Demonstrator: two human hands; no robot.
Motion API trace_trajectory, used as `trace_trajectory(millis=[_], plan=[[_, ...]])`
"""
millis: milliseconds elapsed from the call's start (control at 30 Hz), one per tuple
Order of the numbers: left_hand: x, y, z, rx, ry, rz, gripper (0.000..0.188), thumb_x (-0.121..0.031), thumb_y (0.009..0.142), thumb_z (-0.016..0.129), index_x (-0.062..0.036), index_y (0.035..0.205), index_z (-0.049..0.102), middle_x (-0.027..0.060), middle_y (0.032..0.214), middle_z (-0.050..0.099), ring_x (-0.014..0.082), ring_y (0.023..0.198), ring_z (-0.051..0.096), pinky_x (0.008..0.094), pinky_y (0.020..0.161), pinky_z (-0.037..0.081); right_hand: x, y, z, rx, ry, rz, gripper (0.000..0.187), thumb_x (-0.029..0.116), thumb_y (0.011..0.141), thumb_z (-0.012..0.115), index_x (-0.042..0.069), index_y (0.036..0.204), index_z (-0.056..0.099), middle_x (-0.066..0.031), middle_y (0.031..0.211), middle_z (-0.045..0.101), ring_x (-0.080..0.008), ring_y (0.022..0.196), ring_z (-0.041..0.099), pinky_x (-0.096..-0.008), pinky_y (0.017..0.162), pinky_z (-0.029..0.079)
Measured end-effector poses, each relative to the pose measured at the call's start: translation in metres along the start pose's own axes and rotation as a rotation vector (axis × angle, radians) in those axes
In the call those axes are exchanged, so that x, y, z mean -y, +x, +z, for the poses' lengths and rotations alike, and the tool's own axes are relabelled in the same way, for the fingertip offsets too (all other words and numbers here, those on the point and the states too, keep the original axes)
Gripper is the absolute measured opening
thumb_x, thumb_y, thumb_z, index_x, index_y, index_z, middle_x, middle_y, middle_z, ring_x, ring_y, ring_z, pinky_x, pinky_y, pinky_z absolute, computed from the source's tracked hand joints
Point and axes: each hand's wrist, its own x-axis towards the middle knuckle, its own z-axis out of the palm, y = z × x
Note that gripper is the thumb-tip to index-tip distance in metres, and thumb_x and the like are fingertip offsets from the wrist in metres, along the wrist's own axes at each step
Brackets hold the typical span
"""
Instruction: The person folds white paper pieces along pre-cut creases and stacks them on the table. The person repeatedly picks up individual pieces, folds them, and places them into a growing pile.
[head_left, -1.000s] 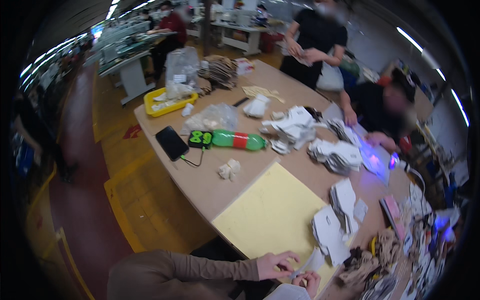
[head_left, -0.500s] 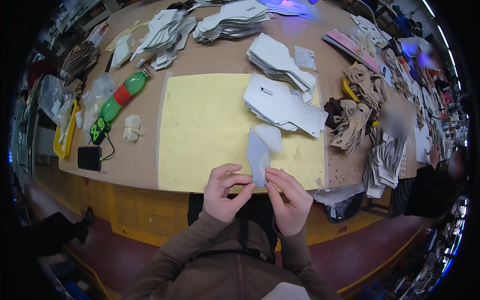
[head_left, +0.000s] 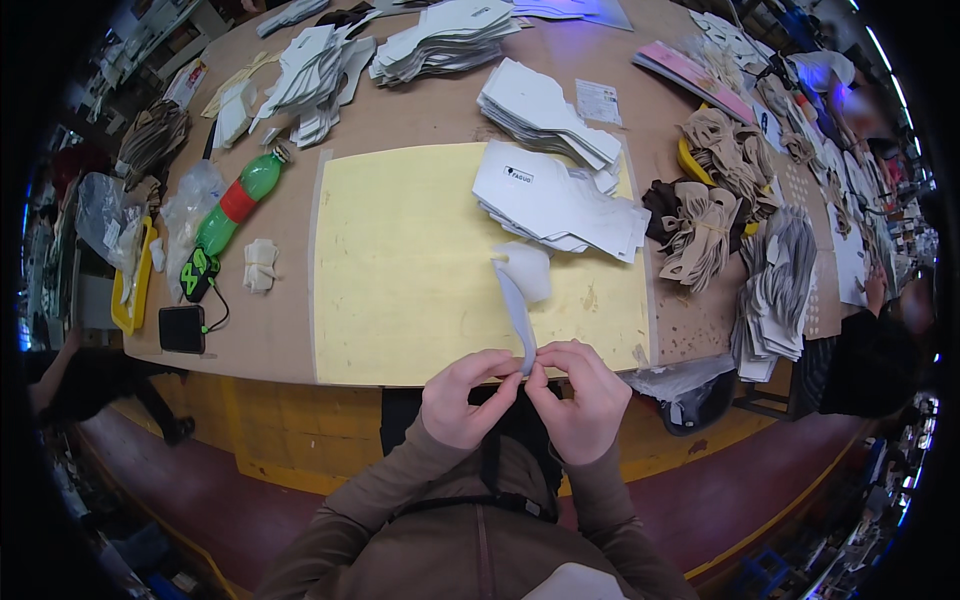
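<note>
A narrow grey-blue cut piece (head_left: 515, 308) of sheet material stands on edge above the front of the yellow mat (head_left: 400, 270). Its near end is pinched between the fingertips of my left hand (head_left: 467, 398) and my right hand (head_left: 580, 400), which nearly meet there. Both hands are closed on it, and the fingers hide that end. A small white rounded piece (head_left: 530, 272) lies on the mat just beyond, partly behind the grey-blue one. Farther off is a stack of white cut pieces (head_left: 550, 200) with a small printed mark on top.
More white stacks (head_left: 545, 110) lie toward the far side. At left are a green bottle (head_left: 238, 203), a black phone (head_left: 181, 329) on a cable and a small banded bundle (head_left: 260, 266). Beige bundled pieces (head_left: 700, 232) and a hanging grey stack (head_left: 775, 290) are at right.
The grey-blue piece has turned from showing its broad face to nearly edge-on. My fingertips have come closer together at its near end. The view has shifted slightly.
</note>
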Motion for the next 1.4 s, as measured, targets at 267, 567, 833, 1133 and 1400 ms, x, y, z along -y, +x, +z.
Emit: trace_trajectory(millis=[267,567,833,1133,1400], plan=[[0.003,-0.004,0.002,0.015,-0.143,-0.157,0.052,0.008,0.086,0.071,-0.0020,0.126,0.040,0.0146,0.096,0.074,0.0183,0.089,0.070,0.0321,0.088,0.050,-0.008,0.003,-0.005,0.003,0.143,0.072,0.015,-0.004,0.076,0.074,-0.001,0.090,0.068,-0.0114,0.090,0.071,-0.0241,0.078,0.072,-0.0325,0.071,0.058],[0.007,-0.005,0.004,0.004,-0.104,-0.143,0.049,0.007,0.087,0.071,-0.0018,0.125,0.041,0.0141,0.098,0.074,0.0160,0.091,0.069,0.0302,0.086,0.051,-0.006,0.000,-0.002,0.036,0.122,0.039,0.016,-0.003,0.077,0.075,0.000,0.092,0.070,-0.0112,0.095,0.072,-0.0235,0.078,0.072,-0.0310,0.068,0.058],[0.008,-0.006,0.005,0.027,-0.165,-0.183,0.047,0.007,0.087,0.070,-0.0016,0.123,0.041,0.0150,0.100,0.073,0.0161,0.094,0.068,0.0298,0.088,0.050,-0.008,-0.002,0.005,0.007,0.087,0.111,0.015,-0.005,0.074,0.071,-0.002,0.087,0.065,-0.0120,0.088,0.069,-0.0224,0.076,0.069,-0.0301,0.072,0.054],[0.014,-0.007,0.004,-0.083,-0.282,-0.256,0.040,0.001,0.087,0.073,0.0004,0.118,0.048,0.0105,0.098,0.075,0.0148,0.091,0.069,0.0287,0.084,0.053,-0.015,0.010,-0.005,0.009,0.204,0.084,0.023,-0.002,0.075,0.076,0.000,0.096,0.067,-0.0107,0.094,0.070,-0.0246,0.082,0.070,-0.0313,0.074,0.056],[0.009,-0.001,0.001,-0.029,-0.328,-0.338,0.040,0.001,0.087,0.073,0.0025,0.118,0.050,0.0112,0.098,0.072,0.0139,0.096,0.067,0.0281,0.088,0.053,-0.012,0.007,-0.004,0.074,0.224,0.092,0.017,-0.007,0.081,0.072,-0.004,0.098,0.072,-0.0151,0.098,0.073,-0.0239,0.089,0.071,-0.0305,0.081,0.055]])
